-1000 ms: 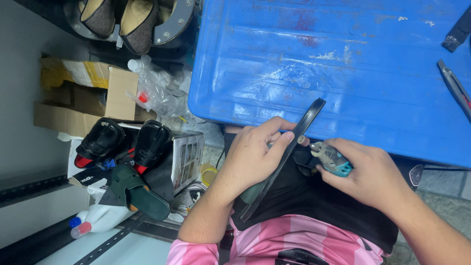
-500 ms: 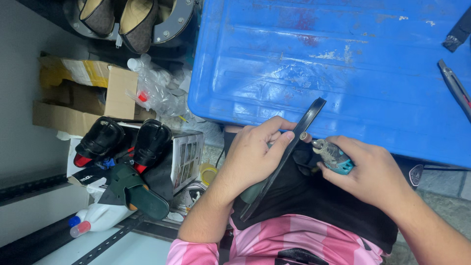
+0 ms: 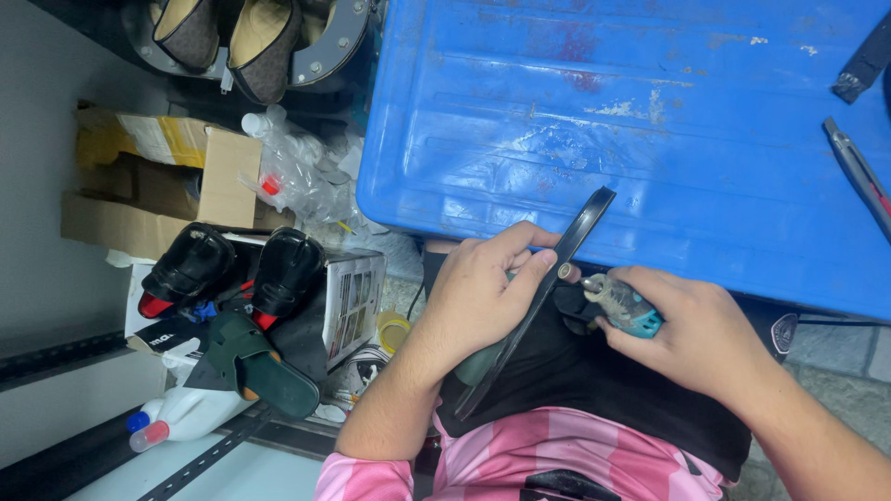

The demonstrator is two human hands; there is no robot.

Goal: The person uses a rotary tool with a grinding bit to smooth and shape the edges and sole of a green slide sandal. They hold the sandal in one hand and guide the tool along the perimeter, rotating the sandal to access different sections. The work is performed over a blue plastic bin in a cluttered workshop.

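Observation:
My left hand (image 3: 487, 292) grips a flat black shoe sole (image 3: 557, 269) held on edge, its tip resting against the rim of a blue plastic lid (image 3: 594, 121). My right hand (image 3: 691, 334) is wrapped around a small teal rotary tool (image 3: 624, 303). The tool's round tip touches the sole's edge just right of my left fingers. Both hands work over my lap, which is covered by a black apron (image 3: 594, 390) over a pink striped shirt.
A pair of black shoes (image 3: 237, 269) rests on a box at left, with a green sandal (image 3: 251, 366) below. A cardboard box (image 3: 158, 181), plastic bags, a white jug (image 3: 181, 413) and brown shoes (image 3: 227, 37) lie around. A knife tool (image 3: 858, 172) sits on the lid.
The rotary tool's tip has shifted slightly along the sole's edge; my hands otherwise stay in place.

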